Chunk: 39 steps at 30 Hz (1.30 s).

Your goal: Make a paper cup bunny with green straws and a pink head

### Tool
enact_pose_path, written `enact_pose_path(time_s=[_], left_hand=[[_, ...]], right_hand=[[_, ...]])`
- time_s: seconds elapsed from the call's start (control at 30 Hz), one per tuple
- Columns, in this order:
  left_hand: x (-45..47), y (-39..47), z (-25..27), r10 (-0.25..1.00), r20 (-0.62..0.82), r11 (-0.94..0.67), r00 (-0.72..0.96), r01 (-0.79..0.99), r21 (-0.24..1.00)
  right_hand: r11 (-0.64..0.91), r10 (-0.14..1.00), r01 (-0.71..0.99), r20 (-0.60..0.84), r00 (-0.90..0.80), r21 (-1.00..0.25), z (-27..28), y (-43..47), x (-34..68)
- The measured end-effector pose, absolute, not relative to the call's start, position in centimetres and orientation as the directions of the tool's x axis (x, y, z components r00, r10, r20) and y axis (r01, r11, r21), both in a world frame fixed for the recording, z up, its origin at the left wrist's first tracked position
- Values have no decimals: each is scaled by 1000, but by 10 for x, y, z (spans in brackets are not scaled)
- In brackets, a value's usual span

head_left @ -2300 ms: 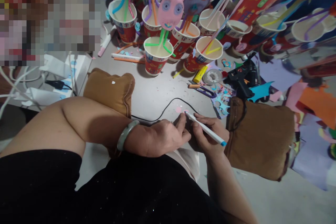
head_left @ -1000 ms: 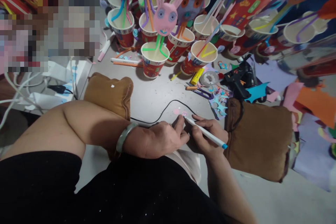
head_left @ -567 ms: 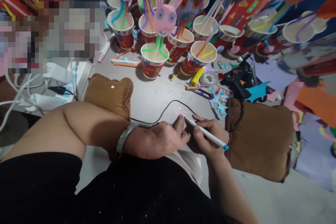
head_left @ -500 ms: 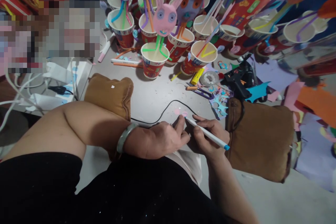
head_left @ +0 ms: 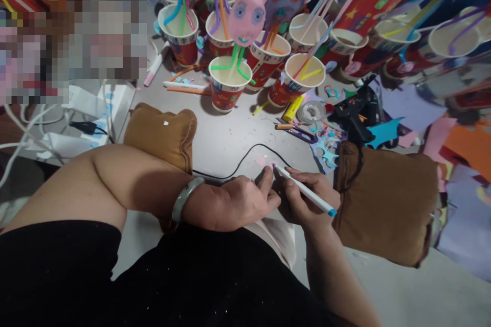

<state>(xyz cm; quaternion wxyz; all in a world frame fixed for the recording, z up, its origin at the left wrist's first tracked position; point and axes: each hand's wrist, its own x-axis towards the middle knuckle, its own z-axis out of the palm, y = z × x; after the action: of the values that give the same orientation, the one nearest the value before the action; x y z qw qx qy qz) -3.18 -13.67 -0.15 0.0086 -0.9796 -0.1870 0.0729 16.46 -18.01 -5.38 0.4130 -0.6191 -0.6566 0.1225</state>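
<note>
My right hand (head_left: 312, 194) is closed round a white marker (head_left: 307, 192) with a blue end. The marker slants, its tip down at a tiny pink paper piece (head_left: 273, 165) on the table. My left hand (head_left: 245, 199) rests just left of the tip, fingers mostly curled. Its index fingertip presses down at the pink piece, partly covering it. Close by lies a pale pink paper disc (head_left: 261, 161). A black cable (head_left: 245, 155) runs behind both hands. The pink rabbit figure (head_left: 247, 20) stands on green straws in a red paper cup (head_left: 227, 97) farther back.
Brown cushions lie left (head_left: 161, 135) and right (head_left: 385, 202) of my hands. Behind stand several paper cups with straw figures. At the right are purple scissors (head_left: 303, 133), clear tape (head_left: 312, 111), a black glue gun (head_left: 353, 117) and paper scraps. White cables (head_left: 23, 127) tangle at the left.
The view has shifted slightly, so the cups and right cushion sit a little farther right. Both hands keep nearly the same pose, with the marker tip still at the pink piece.
</note>
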Motion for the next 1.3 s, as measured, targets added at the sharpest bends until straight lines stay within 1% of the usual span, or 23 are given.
enact_pose_path(time_s=[0.13, 0.23, 0.37, 0.57, 0.73, 0.9, 1.03, 1.2, 1.3], left_hand=[[-34, -138, -5, 351, -103, -935, 931, 343, -87], [-35, -137, -5, 319, -112, -947, 941, 311, -83], [-35, -137, -5, 340, -133, -940, 931, 334, -67], [-34, -138, -5, 362, -116, -932, 925, 356, -63], [-34, -138, -3, 355, -125, -935, 926, 350, -57], [-35, -140, -10, 372, -63, -927, 926, 369, -62], [-35, -141, -14, 355, -40, -933, 934, 351, -78], [-32, -136, -5, 339, -136, -941, 931, 338, -36], [-30, -134, 0, 339, -150, -940, 929, 342, -2]], right_hand=[[210, 915, 720, 392, 93, -661, -55, -180, 165], [203, 919, 717, 383, 97, -667, -58, -181, 165], [205, 925, 696, 369, 92, -688, -59, -182, 166], [231, 925, 694, 374, 60, -682, -56, -180, 166], [208, 933, 699, 353, 69, -685, -53, -180, 165], [195, 937, 684, 339, 81, -703, -52, -180, 165], [232, 926, 675, 371, 66, -701, -51, -178, 165], [220, 926, 682, 369, 79, -698, -53, -179, 166], [222, 915, 673, 389, 106, -705, -56, -180, 166]])
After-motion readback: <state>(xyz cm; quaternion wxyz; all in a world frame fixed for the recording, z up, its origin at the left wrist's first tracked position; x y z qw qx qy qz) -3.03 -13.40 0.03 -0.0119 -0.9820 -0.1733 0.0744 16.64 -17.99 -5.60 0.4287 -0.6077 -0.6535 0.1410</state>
